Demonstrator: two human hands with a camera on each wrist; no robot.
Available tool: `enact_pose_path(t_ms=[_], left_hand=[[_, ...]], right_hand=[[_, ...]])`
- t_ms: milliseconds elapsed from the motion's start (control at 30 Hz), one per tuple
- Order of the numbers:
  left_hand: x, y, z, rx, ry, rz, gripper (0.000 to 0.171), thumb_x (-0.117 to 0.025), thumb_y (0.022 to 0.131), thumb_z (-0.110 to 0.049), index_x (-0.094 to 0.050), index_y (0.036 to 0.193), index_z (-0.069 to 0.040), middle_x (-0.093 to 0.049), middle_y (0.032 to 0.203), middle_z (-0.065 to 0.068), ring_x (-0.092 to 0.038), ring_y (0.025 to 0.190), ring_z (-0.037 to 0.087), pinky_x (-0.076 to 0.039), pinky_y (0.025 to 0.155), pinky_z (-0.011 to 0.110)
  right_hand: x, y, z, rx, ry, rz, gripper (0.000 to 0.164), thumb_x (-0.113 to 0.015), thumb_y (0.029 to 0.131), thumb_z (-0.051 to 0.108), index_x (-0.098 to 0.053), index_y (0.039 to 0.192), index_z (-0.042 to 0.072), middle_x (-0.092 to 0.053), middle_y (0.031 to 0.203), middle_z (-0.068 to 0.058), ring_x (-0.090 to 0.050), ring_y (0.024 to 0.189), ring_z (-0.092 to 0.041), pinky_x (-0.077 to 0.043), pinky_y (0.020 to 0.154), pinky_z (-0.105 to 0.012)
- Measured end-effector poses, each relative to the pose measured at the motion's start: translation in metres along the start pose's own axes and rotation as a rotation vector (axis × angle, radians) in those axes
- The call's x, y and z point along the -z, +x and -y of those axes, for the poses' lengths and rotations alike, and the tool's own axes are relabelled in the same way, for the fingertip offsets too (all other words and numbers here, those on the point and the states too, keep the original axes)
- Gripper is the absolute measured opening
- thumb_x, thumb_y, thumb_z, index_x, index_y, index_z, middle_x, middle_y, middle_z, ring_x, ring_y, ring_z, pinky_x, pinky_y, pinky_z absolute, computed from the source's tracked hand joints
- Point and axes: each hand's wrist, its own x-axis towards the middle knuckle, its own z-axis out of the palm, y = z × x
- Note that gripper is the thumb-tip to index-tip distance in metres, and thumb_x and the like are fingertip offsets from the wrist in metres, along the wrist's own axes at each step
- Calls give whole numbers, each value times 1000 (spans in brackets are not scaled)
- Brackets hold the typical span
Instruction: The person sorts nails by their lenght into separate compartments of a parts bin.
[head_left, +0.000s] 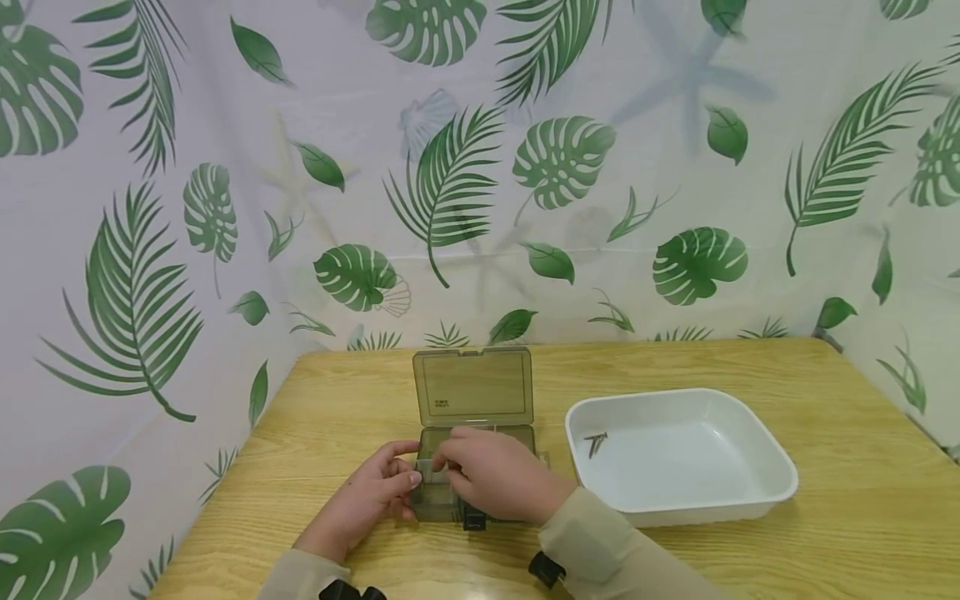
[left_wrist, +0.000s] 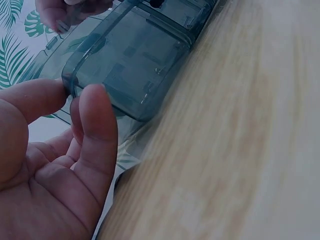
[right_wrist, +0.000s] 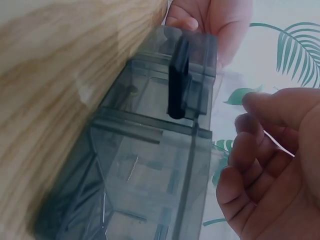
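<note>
A smoky clear plastic compartment box [head_left: 435, 507] stands on the table, its hinged lid [head_left: 474, 387] raised at the back. My left hand [head_left: 367, 496] grips the box's left side; in the left wrist view, thumb and fingers pinch its corner. Over the box's open compartments hovers my right hand [head_left: 495, 473], fingers bent and pointing down. In the right wrist view those fingers [right_wrist: 242, 150] are curled beside the box wall. The left wrist view shows a small grey sliver [left_wrist: 62, 25] at the right fingertips, too blurred to identify. A small screw-like piece [right_wrist: 131, 92] lies inside the box.
To the right of the box stands a white rectangular tray [head_left: 783, 483], with a few small screws [head_left: 596, 443] at its left end. A black latch [head_left: 474, 522] hangs at the box's front. Leaf-printed cloth [head_left: 480, 283] surrounds the wooden table [head_left: 345, 392] at the back and sides.
</note>
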Motion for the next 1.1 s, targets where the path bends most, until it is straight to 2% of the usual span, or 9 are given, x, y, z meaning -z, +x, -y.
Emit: enact_pose_path(t_ms=[300, 567, 900, 1000, 1100], left_hand=[[1, -1, 0, 6, -3, -5, 61, -60, 104, -21, -30, 154, -3, -52, 98, 9, -49, 68, 16, -58, 68, 35], [-1, -2, -1, -17, -1, -10, 61, -60, 104, -18, -31, 154, -1, -53, 99, 10, -51, 69, 16, -58, 66, 34], [1, 0, 3, -18, -7, -18, 60, -61, 103, -16, -33, 154, -2, -53, 98, 10, -52, 68, 16, -58, 65, 34], [2, 1, 3, -10, -9, -20, 59, -61, 103, -17, -33, 154, -2, -54, 98, 10, -52, 67, 17, -58, 66, 35], [2, 0, 3, -7, -5, -21, 59, -61, 103, -17, -33, 154, -2, -54, 98, 10, -52, 67, 17, -58, 66, 35]], right_hand=[[1, -5, -9, -41, 15, -8, 13, -67, 98, 21, -75, 109, 19, -60, 99, 12, -59, 83, -3, -54, 70, -25], [20, -26, -28, -85, 11, -49, 13, -67, 98, 20, -73, 110, 18, -61, 105, 6, -61, 91, -12, -55, 75, -33], [44, -65, -74, -191, -11, -109, 16, -66, 98, 16, -71, 113, 18, -59, 108, 5, -59, 86, -10, -54, 73, -33], [48, -77, -90, -217, -30, -94, 17, -66, 98, 17, -71, 114, 17, -59, 109, 4, -59, 85, -9, -54, 73, -33], [51, -87, -106, -255, -31, -53, 19, -65, 99, 18, -69, 117, 17, -59, 112, 3, -63, 92, -14, -56, 77, -36]])
